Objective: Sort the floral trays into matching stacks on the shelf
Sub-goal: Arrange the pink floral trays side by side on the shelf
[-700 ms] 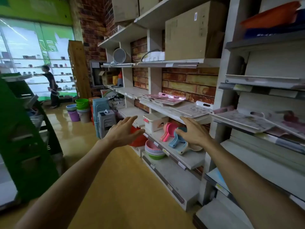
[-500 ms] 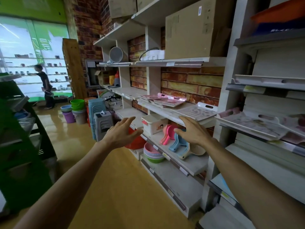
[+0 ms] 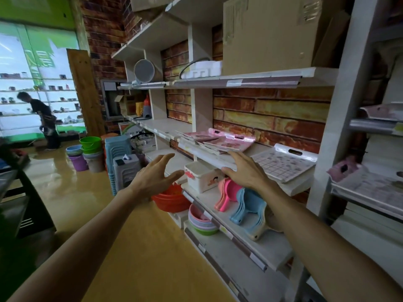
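Pink floral trays point(image 3: 226, 143) lie overlapped on the middle shelf point(image 3: 220, 160), left of a white checked tray point(image 3: 283, 162) with a handle slot. More floral trays point(image 3: 370, 182) rest on the shelf unit at the far right. My right hand point(image 3: 246, 171) hovers at the shelf's front edge, just below the pink trays, fingers spread and holding nothing. My left hand point(image 3: 156, 176) is stretched out in the aisle to the left of the shelf, also spread and holding nothing.
A white lidded box point(image 3: 201, 176) and pink and blue scoops point(image 3: 239, 201) sit on the lower shelf beneath my hands. Stacked bowls point(image 3: 201, 221), a red basin point(image 3: 172, 198), stools point(image 3: 122, 162) and buckets point(image 3: 87, 153) stand on the floor. A person point(image 3: 45, 120) stands at the far left.
Both hands have moved forward and up toward the middle shelf; the right hand now reaches its front edge near the pink trays. The view has closed in on the shelving.
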Demonstrator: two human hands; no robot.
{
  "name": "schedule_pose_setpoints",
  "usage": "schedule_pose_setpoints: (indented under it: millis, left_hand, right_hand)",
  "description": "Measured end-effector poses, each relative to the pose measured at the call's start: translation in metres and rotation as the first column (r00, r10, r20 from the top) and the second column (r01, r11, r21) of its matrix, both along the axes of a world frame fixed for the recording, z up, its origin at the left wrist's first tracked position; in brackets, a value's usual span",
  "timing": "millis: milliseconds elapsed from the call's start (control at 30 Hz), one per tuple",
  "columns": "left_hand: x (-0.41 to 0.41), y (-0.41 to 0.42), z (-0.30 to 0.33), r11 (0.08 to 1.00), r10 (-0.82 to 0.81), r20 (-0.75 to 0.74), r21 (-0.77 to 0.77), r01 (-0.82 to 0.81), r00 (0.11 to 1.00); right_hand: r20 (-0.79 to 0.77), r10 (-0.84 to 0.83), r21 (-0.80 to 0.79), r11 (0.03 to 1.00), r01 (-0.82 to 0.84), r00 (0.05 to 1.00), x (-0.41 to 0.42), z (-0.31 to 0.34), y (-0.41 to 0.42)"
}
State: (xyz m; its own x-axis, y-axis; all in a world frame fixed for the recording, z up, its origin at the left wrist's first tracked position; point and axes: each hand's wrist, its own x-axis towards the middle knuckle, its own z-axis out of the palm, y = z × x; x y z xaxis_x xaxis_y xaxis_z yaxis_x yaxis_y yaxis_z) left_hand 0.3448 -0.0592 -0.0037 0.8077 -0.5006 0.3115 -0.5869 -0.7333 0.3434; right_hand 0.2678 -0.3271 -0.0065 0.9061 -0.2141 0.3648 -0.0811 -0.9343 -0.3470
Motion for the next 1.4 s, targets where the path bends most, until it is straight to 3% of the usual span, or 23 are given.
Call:
schedule_pose_setpoints:
  millis: [333,667,1000,1400]
  left_hand:
    - [0.148,-0.025,-0.007,1.0,-0.028,0.007,-0.007,0.028,1.0]
    - [0.312,-0.059,-0.028,0.986,-0.166,0.037,-0.012,0.166,0.985]
    - [0.473,-0.093,-0.034,0.944,-0.33,0.057,0.026,0.329,0.942]
    - [0.615,-0.161,-0.054,0.861,-0.501,0.249,0.042,0.508,0.829]
  right_hand:
    - [-0.035,-0.016,-0.006,1.0,0.016,0.999,0.147,-0.004,-0.03]
    - [-0.047,-0.117,0.057,0.991,0.119,0.992,0.297,-0.022,-0.056]
    - [0.05,-0.242,0.245,0.944,0.223,0.969,0.431,-0.011,-0.074]
    - [0.011,-0.305,0.386,0.88,0.278,0.952,0.575,-0.025,-0.141]
